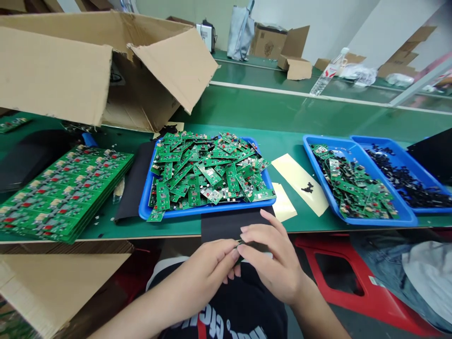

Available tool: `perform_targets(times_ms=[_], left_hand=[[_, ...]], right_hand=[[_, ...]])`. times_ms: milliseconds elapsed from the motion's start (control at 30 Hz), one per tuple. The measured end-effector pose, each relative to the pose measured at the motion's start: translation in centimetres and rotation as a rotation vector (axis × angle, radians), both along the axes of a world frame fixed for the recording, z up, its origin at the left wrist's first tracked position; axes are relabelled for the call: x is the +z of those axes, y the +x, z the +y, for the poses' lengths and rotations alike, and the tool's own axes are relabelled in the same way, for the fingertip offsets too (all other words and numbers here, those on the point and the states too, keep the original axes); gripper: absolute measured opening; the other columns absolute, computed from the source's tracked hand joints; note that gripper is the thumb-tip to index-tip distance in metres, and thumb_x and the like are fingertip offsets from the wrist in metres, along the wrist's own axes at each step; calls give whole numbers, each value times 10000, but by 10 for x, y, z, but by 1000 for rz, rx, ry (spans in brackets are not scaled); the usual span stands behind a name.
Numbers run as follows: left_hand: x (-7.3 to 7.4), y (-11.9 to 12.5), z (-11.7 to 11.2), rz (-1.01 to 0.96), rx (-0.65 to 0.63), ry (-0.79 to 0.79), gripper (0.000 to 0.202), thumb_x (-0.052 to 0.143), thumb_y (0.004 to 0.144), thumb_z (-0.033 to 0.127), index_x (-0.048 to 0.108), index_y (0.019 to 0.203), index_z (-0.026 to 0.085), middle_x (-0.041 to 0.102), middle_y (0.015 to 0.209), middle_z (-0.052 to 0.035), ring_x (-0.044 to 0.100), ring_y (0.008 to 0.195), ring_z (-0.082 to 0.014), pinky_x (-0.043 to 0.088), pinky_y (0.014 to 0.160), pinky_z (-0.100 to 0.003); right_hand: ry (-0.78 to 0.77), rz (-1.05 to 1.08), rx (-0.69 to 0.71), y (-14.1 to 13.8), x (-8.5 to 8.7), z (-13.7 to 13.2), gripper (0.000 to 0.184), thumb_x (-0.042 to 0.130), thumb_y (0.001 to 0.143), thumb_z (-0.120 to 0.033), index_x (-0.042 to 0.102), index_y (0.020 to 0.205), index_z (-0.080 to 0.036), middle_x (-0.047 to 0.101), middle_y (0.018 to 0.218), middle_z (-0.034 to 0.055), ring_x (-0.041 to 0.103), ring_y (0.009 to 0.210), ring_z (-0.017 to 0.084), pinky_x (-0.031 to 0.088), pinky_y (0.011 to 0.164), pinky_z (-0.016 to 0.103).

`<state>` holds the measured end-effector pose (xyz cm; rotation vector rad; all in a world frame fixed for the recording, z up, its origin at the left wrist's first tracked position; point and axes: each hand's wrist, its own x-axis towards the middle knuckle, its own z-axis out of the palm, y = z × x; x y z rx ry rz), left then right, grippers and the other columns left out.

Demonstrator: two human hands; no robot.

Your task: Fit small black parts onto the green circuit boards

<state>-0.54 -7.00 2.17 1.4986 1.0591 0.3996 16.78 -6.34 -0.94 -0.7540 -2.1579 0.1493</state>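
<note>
The green surface (289,136) ran the width of the room, with a second green belt (282,110) behind it and pale walls beyond. At its near edge lay a black mat (222,225). Just over that edge, the left hand (208,266) and right hand (278,266) met, the fingers of both pinched on a small piece (240,245); it was too small to tell what it was.

Behind the mat stood a blue tray (212,210) heaped with loose green circuit boards (208,169). To the left sat a stack of board panels (63,193) and an open cardboard box (106,66) tipped on its side. To the right lay yellow paper strips (300,181), then a second blue tray (374,221) of boards and a third tray (388,141) of small black parts. A red stool (339,278) stood below the surface. Far back were a grey bag (240,30), a plastic bottle (328,73) and more cartons (293,52).
</note>
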Motion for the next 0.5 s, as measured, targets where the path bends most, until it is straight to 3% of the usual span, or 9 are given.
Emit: perform_targets(times_ms=[133, 233, 300, 367, 433, 500], left_hand=[[-6, 3, -1, -25, 22, 130, 311, 319, 918, 232, 595, 778, 202, 581, 766, -6, 545, 719, -149, 468, 693, -249], [-13, -2, -2, 12, 48, 219, 322, 326, 932, 252, 600, 1101, 239, 597, 935, -39, 573, 868, -174, 474, 820, -299], [-18, -10, -1, 51, 87, 294, 391, 319, 941, 243, 470, 1300, 280, 573, 1024, -45, 566, 946, -172, 458, 885, -314], [-21, -19, -1, 91, 158, 401, 439, 327, 944, 228, 373, 1373, 310, 554, 1072, -46, 556, 993, -169, 448, 916, -314], [-22, -27, 0, 131, 247, 522, 456, 358, 938, 201, 365, 1376, 327, 549, 1104, -49, 550, 1026, -174, 454, 919, -312], [-19, -34, 1, 171, 318, 661, 459, 411, 920, 170, 400, 1352, 324, 560, 1104, -55, 561, 1027, -185, 480, 888, -310]], right_hand=[[40, -25, -60, -9, 9, -6, 411, 553, 807, 11, 564, 1149, -215, 294, 1363, 129, 488, 1191, 267, 380, 1015, 577], [-4, 79, -101, -1, 24, -18, 379, 506, 790, 37, 561, 1090, -188, 227, 1438, 106, 492, 1195, 253, 399, 1021, 551], [-52, 177, -143, 14, 33, -30, 337, 498, 772, 38, 565, 1014, -187, 291, 1427, 91, 547, 1135, 230, 458, 989, 501], [-97, 230, -207, 35, 36, -41, 323, 511, 742, 44, 581, 950, -192, 440, 1330, 91, 597, 1062, 231, 534, 897, 455], [-142, 256, -257, 56, 30, -48, 321, 549, 732, 25, 605, 947, -206, 565, 1188, 95, 628, 993, 249, 585, 763, 421], [-136, 416, -335, 72, 16, -49, 283, 567, 770, -49, 629, 980, -228, 611, 1108, 93, 653, 885, 249, 588, 659, 419]])
